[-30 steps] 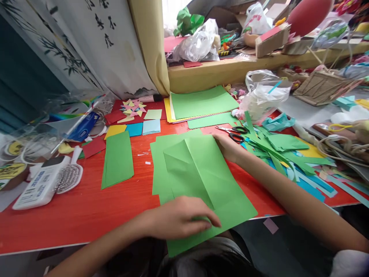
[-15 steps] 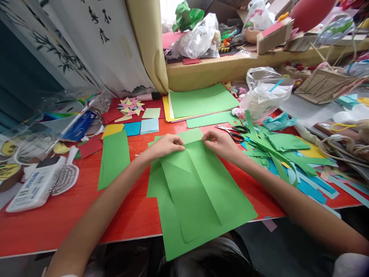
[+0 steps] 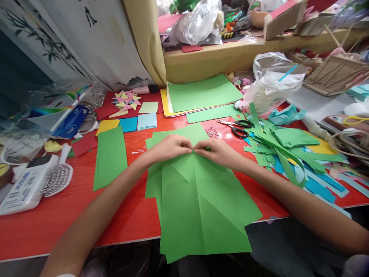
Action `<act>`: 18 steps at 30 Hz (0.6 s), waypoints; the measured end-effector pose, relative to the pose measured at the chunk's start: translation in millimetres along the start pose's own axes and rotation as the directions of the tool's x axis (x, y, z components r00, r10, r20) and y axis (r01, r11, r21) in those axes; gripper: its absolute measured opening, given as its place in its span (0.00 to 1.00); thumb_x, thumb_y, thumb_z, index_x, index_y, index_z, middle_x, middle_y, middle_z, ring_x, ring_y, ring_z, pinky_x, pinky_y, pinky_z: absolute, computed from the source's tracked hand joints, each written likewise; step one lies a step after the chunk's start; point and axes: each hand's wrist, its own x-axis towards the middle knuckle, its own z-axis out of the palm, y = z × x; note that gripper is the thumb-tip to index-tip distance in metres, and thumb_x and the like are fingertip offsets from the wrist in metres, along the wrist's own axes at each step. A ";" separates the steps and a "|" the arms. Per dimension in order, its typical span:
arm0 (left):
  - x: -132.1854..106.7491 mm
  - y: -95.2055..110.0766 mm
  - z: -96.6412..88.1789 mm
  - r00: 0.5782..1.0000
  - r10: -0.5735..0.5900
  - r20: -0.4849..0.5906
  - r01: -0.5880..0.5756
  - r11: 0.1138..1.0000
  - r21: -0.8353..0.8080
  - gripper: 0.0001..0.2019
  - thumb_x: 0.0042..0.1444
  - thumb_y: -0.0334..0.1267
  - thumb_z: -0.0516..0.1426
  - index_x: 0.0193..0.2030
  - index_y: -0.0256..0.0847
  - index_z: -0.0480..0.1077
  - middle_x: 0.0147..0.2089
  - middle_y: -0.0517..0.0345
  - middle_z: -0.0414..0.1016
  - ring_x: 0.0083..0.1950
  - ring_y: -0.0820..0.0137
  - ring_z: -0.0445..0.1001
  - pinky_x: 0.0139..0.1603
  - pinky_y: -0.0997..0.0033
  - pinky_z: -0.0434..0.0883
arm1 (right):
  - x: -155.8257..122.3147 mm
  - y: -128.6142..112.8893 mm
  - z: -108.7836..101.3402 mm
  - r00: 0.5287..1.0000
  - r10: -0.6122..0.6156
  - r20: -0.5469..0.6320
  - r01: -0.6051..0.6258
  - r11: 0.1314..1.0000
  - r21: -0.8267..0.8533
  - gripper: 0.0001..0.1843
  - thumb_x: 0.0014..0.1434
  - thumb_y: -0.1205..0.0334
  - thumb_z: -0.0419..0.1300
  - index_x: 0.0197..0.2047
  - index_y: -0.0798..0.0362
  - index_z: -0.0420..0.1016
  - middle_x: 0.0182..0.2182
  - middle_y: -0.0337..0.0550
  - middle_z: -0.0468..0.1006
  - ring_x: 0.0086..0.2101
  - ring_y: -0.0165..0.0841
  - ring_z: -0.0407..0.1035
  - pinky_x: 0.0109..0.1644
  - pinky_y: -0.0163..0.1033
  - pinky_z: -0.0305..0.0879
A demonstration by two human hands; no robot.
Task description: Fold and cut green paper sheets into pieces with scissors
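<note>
A creased sheet of green paper [image 3: 180, 204] lies spread in front of me, with a lengthwise fold line down its middle and slanting creases. Its near end hangs over the table's front edge. My left hand [image 3: 173, 148] pinches the far edge of this sheet beside the middle crease. Fingertip to fingertip with it, my right hand [image 3: 217, 152] pinches the same edge just right of the crease. Other green sheets [image 3: 154, 184] lie underneath and stick out at the left and far side.
Black-handled scissors [image 3: 240, 128] lie beyond my right hand, near a heap of green and blue paper strips [image 3: 288, 154]. A green paper stack [image 3: 111, 157] is on the left, by a hairbrush [image 3: 59, 177]. Further back are large coloured sheets [image 3: 201, 94] and small paper squares [image 3: 147, 121].
The sheet was folded over lengthwise and now lies opened out, its right half spread. My right hand has moved left, so both hands' fingertips meet at the middle crease.
</note>
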 end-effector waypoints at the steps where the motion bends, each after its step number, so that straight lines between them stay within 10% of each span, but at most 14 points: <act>1: -0.2 0.7 0.2 1.000 -0.011 0.001 0.011 1.000 -0.016 0.11 0.50 0.39 0.53 0.34 0.40 0.76 0.34 0.61 0.77 0.37 0.69 0.70 0.36 0.74 0.62 | -0.4 -0.7 0.2 1.000 0.004 0.006 -0.004 1.000 0.018 0.13 0.60 0.60 0.51 0.38 0.52 0.76 0.30 0.41 0.78 0.30 0.32 0.68 0.34 0.36 0.57; 18: 0.8 2.8 4.4 0.985 -0.170 0.017 0.163 0.905 -0.392 0.06 0.42 0.36 0.58 0.24 0.38 0.75 0.25 0.62 0.72 0.34 0.71 0.66 0.38 0.72 0.61 | -4.1 -6.8 2.3 0.986 -0.147 -0.081 0.141 0.987 -0.077 0.12 0.59 0.59 0.51 0.34 0.48 0.76 0.27 0.39 0.77 0.27 0.31 0.61 0.45 0.43 0.53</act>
